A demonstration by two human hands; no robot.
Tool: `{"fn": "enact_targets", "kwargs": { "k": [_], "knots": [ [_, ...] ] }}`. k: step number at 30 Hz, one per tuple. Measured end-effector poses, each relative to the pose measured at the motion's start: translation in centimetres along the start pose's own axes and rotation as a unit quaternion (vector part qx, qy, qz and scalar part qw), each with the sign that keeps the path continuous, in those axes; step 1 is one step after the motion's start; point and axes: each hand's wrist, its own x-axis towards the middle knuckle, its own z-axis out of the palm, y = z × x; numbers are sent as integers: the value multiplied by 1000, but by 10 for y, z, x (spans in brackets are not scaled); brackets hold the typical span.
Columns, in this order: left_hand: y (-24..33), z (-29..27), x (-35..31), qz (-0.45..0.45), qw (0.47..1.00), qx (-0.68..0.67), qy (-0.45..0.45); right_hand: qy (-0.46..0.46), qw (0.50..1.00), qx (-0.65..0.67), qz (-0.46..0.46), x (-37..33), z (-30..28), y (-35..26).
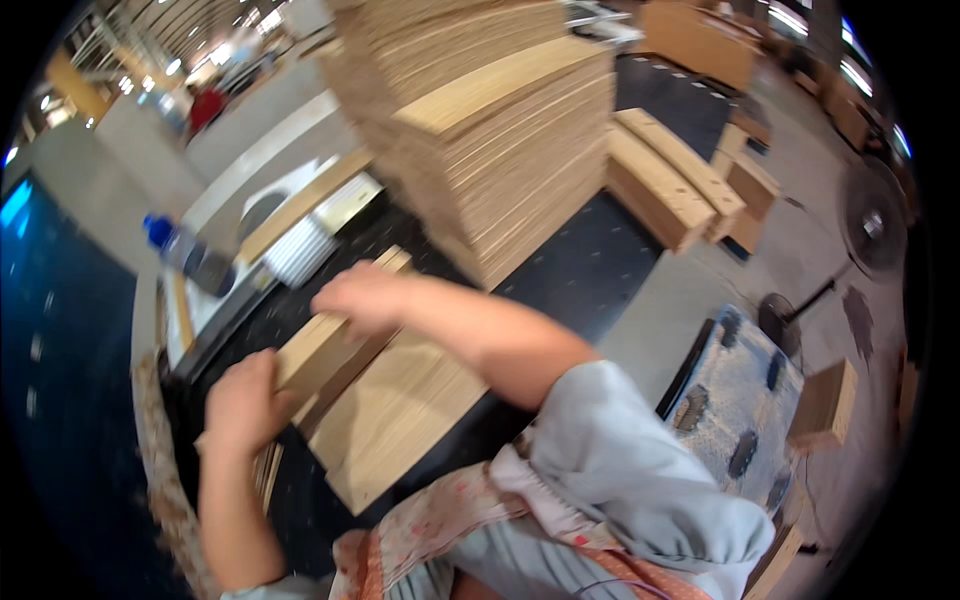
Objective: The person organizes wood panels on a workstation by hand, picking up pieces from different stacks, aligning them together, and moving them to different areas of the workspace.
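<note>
Both of my hands grip a long, narrow block of pale wood [314, 352], perhaps several strips pressed together, standing on the black table. My left hand [243, 402] is closed over its near left end, with the fingertips hidden behind it. Farther along, my right hand [362, 298] wraps over the top, and the far end of the wood sticks out beyond it. Flat wooden panels [400, 415] lie right beside the block, on the side toward me. The ends of thin wooden strips [268, 470] show below my left hand.
A tall stack of wooden boards [530, 150] stands beyond my right arm. Thick wooden pieces [660, 185] lie to its right. A blue-capped clear bottle [200, 258] stands at the far left. On the right are a worn padded seat [735, 400] and a floor fan [868, 222].
</note>
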Motion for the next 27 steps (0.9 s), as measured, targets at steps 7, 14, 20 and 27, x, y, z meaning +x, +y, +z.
{"fn": "enact_targets", "kwargs": {
  "k": [7,14,20,27],
  "knots": [
    [19,122,-43,-108,984,-133,52,-119,991,-67,-11,-19,57,-5],
    [15,111,-24,-148,967,-174,-114,-156,987,-34,17,-24,51,0],
    [-4,112,-35,-181,953,-221,104,248,949,-185,-59,-16,19,-28],
    [9,128,-13,-131,743,-550,358,361,850,382,43,-10,57,-46]
  ]
}}
